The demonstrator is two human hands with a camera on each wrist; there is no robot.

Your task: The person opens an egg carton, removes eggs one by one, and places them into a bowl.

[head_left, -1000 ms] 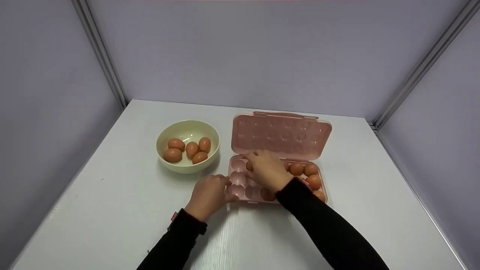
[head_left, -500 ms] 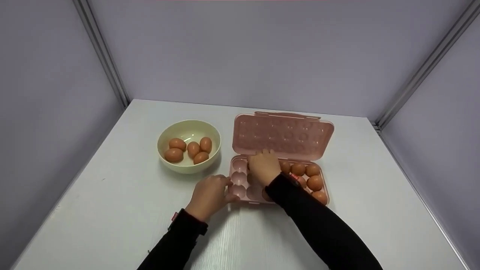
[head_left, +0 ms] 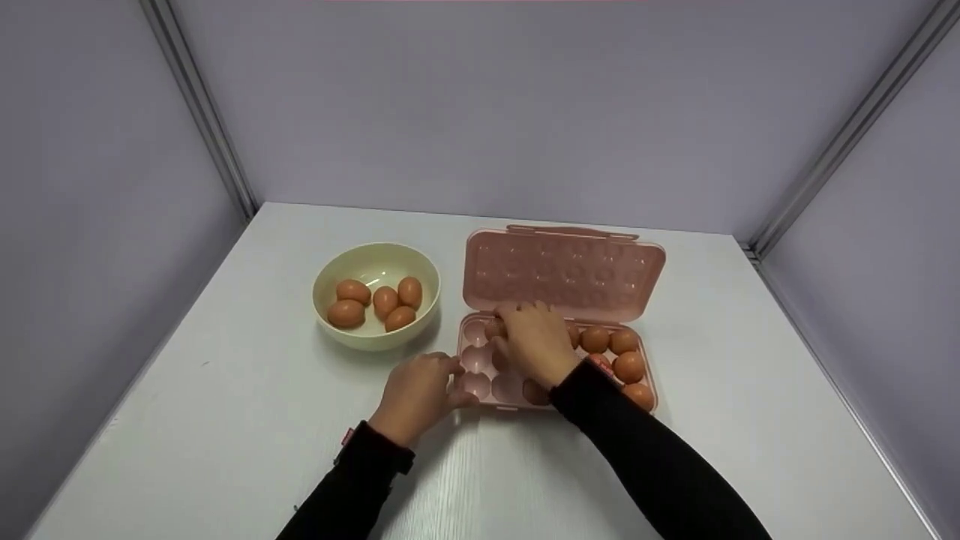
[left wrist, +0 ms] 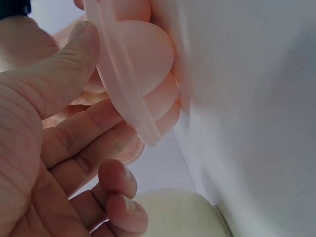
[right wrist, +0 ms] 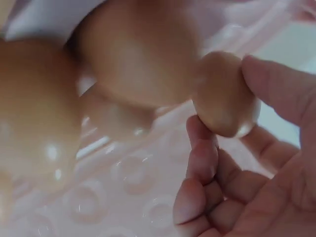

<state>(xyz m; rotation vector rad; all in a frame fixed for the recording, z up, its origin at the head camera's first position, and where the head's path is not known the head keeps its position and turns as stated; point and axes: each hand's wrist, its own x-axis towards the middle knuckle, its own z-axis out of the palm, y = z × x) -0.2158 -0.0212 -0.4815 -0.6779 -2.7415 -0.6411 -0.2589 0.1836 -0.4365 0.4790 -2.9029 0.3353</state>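
Egg (right wrist: pixel 224 94) is pinched between the thumb and fingers of my right hand (head_left: pixel 536 341), over the back row of the carton (head_left: pixel 475 359) near its left end; whether it is seated I cannot tell. I'd ease it down and release softly, avoiding neighbouring eggs (head_left: pixel 595 339), while my left hand (head_left: pixel 416 394) grips the carton's edge.
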